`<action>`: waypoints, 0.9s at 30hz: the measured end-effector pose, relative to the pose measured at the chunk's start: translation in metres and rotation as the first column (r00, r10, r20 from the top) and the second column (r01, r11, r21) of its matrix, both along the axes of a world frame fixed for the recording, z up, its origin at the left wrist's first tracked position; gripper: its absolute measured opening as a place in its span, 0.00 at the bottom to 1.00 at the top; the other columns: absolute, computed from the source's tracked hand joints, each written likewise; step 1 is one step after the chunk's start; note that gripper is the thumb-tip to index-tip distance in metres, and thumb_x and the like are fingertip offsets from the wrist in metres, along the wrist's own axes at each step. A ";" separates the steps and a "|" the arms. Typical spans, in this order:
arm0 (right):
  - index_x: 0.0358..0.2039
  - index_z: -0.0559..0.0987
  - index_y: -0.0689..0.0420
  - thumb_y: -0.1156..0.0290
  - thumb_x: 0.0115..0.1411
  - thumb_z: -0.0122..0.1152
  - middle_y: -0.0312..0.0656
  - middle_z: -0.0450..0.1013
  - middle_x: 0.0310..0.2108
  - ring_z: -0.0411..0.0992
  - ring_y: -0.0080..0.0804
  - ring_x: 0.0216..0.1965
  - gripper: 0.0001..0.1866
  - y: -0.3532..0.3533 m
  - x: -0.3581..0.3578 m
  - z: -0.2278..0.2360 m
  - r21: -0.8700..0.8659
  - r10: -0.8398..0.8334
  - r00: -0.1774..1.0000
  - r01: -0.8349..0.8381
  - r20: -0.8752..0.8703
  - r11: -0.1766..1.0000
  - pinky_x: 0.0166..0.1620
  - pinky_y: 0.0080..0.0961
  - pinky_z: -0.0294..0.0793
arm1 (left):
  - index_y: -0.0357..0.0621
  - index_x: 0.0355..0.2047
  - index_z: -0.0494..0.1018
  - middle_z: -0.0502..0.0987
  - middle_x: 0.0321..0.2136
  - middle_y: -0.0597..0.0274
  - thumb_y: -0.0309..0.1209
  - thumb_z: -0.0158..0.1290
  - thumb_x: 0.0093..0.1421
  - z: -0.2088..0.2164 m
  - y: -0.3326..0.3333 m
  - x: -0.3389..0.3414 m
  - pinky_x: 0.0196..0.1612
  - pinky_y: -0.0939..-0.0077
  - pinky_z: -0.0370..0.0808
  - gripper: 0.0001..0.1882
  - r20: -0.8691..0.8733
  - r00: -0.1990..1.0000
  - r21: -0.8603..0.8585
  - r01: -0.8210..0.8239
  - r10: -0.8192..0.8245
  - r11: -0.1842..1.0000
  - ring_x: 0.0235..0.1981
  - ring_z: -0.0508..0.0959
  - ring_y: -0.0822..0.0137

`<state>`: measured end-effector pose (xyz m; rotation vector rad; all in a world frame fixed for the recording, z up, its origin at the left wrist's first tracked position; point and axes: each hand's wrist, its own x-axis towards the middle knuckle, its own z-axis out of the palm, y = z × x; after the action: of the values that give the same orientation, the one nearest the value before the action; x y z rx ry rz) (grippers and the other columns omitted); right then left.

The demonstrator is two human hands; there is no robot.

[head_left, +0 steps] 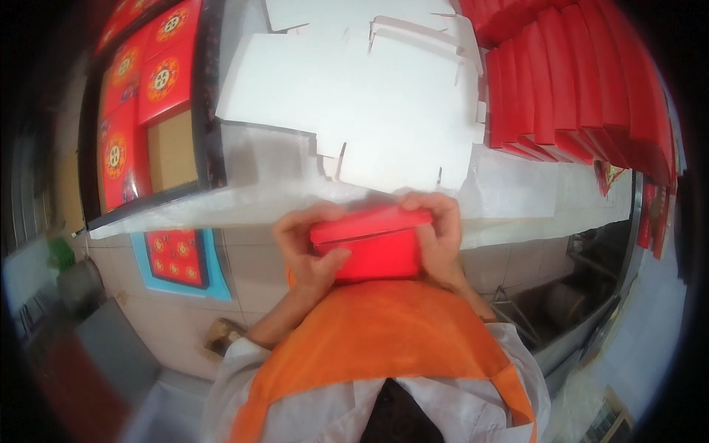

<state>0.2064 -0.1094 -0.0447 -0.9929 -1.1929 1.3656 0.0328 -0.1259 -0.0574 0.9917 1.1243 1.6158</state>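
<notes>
Close in front of my orange apron, both hands grip a red cardboard box [377,255]. A dark gap runs along its upper edge, below a raised flap or lid. My left hand [306,247] wraps the box's left end, with the thumb on the front face. My right hand [437,236] clasps the right end, fingers over the top and thumb at the side. Just beyond the box, flat white cardboard blanks [354,96] with cut tabs lie on the table. The underside of the box is hidden.
At left, a black-edged tray [210,111] holds several red patterned boxes and a bare brown spot. Folded red boxes [569,81] stand in a row at right. On the tiled floor, a red patterned tray [177,255] lies on a blue sheet. The table's near edge [244,214] crosses beyond my hands.
</notes>
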 end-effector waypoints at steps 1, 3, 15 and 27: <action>0.43 0.61 0.62 0.86 0.54 0.43 0.47 0.66 0.42 0.64 0.33 0.48 0.15 0.000 0.000 0.003 -0.005 0.006 1.000 -0.006 0.008 1.000 0.53 0.30 0.61 | 0.40 0.39 0.62 0.71 0.37 0.54 0.16 0.49 0.50 0.004 0.001 -0.005 0.45 0.74 0.67 0.16 -0.069 0.996 -0.037 0.061 -0.063 0.997 0.40 0.71 0.65; 0.43 0.62 0.62 0.85 0.54 0.42 0.47 0.65 0.43 0.63 0.33 0.48 0.14 0.000 0.000 0.007 -0.016 0.021 0.999 -0.020 0.024 1.000 0.53 0.29 0.60 | 0.39 0.40 0.62 0.70 0.38 0.55 0.18 0.51 0.50 0.004 0.003 -0.011 0.46 0.75 0.66 0.17 -0.122 0.981 -0.099 0.136 -0.148 0.986 0.41 0.70 0.65; 0.39 0.66 0.62 0.80 0.56 0.44 0.46 0.66 0.42 0.63 0.30 0.45 0.09 -0.001 0.002 0.007 -0.117 -0.003 0.996 -0.008 -0.093 0.993 0.52 0.27 0.59 | 0.38 0.37 0.65 0.68 0.40 0.54 0.21 0.49 0.52 0.019 0.004 -0.008 0.46 0.75 0.65 0.12 -0.156 0.952 -0.143 0.242 -0.264 0.960 0.41 0.68 0.66; 0.34 0.72 0.62 0.80 0.56 0.44 0.46 0.67 0.41 0.64 0.34 0.46 0.07 0.004 0.007 0.002 0.011 0.101 0.993 -0.101 0.060 0.995 0.51 0.28 0.60 | 0.39 0.35 0.67 0.67 0.42 0.50 0.26 0.46 0.54 -0.003 0.000 -0.015 0.48 0.68 0.64 0.08 -0.274 0.931 -0.036 0.242 -0.242 0.970 0.43 0.68 0.60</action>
<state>0.2136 -0.1056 -0.0430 -0.9806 -1.3108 1.4133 0.0182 -0.1261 -0.0600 1.3311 1.1348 1.3052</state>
